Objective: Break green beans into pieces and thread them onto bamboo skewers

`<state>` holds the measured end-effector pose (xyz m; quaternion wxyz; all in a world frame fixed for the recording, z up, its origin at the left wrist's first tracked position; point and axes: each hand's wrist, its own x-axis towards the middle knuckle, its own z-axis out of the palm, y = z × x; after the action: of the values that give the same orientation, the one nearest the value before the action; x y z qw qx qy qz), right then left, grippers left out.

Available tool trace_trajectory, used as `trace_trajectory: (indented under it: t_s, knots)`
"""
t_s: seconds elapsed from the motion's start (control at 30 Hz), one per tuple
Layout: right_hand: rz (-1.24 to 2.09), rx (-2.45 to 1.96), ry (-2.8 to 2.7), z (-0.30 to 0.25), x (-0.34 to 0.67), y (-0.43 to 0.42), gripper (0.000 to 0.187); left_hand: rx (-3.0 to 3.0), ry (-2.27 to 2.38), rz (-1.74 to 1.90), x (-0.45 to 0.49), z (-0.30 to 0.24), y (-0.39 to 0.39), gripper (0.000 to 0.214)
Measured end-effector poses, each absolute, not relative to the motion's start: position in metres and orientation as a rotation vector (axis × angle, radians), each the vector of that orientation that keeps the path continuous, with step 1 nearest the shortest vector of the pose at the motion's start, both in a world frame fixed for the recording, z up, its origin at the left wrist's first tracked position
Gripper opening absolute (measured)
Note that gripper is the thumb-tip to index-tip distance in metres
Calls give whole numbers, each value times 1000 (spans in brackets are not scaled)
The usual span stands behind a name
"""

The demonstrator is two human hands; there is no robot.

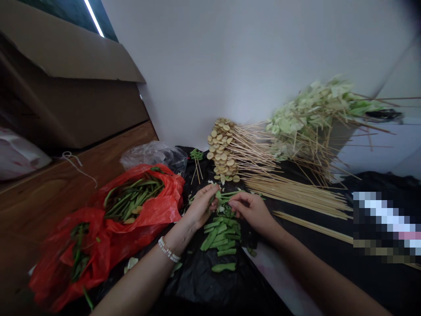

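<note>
Green bean pieces (221, 237): one cluster, one stray piece (223, 267); two hands (204, 204) (248, 210) apart, fingers curled, grip unclear

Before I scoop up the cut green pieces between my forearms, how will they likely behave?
The cut green pieces look flat, so they'll probably slide rather than roll. They lie loose, so the group may scatter. Small and thin, each is likely light.
</note>
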<state>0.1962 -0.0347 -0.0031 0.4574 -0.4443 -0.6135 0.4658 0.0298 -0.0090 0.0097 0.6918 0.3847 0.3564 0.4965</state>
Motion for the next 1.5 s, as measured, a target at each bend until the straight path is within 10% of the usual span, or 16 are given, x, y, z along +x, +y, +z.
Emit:
trace_trajectory:
  t_s: [0.4,0.83,1.5]
  knots:
    - [-33,-1373,-2194,-6,212,-29,23,926,997,1181,11,12,6,15]
    - [-94,-1357,-2191,-6,211,-31,22,2383,1923,386,2,-11,3,19]
    - [-250,-1474,-2179,-9,214,-28,18,2252,1280,1104,18,1,-5,12]
